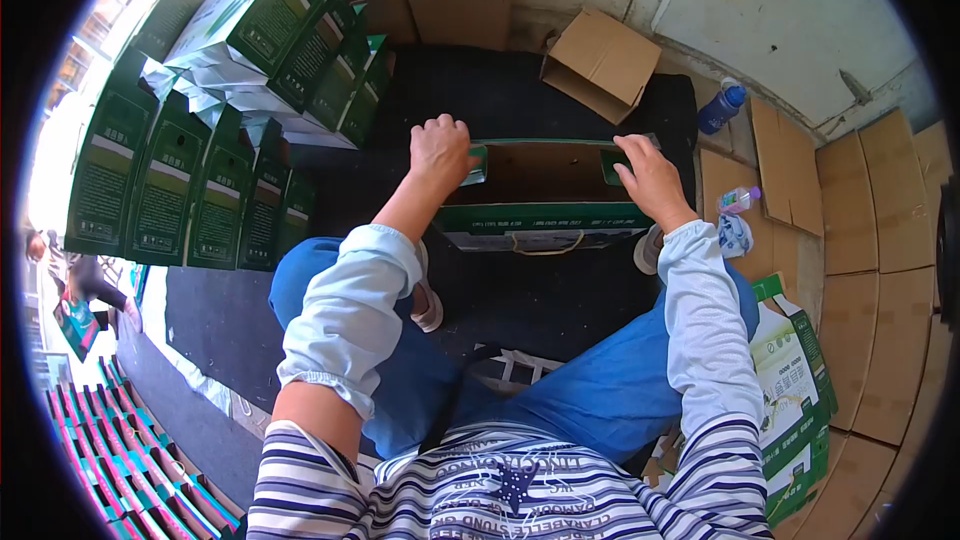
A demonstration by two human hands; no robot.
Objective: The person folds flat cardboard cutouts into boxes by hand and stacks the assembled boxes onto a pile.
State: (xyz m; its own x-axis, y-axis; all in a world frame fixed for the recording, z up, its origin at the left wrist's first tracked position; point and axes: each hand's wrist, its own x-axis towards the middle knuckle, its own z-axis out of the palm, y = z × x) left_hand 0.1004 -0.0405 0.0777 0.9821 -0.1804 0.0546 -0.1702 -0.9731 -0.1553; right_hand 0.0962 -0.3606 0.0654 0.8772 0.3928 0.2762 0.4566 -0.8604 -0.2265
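An open green box (545, 215) with a brown inside and a cord handle on its near side stands on the black mat between my feet. My left hand (440, 150) is at the box's left end, its fingers curled by a small green flap. At the right end, my right hand (650, 175) reaches over the rim, thumb and fingers apart near the other green flap. Whether either hand grips the cardboard is hard to make out.
Stacked green boxes (265, 40) rise at the upper left. Behind the mat lie open brown cartons (460, 15) and a tipped carton (605, 60). A blue bottle (722, 108), flat cardboard (785, 165) and green-white sheets (790, 370) are on the right. A person's leg (100, 285) shows far left.
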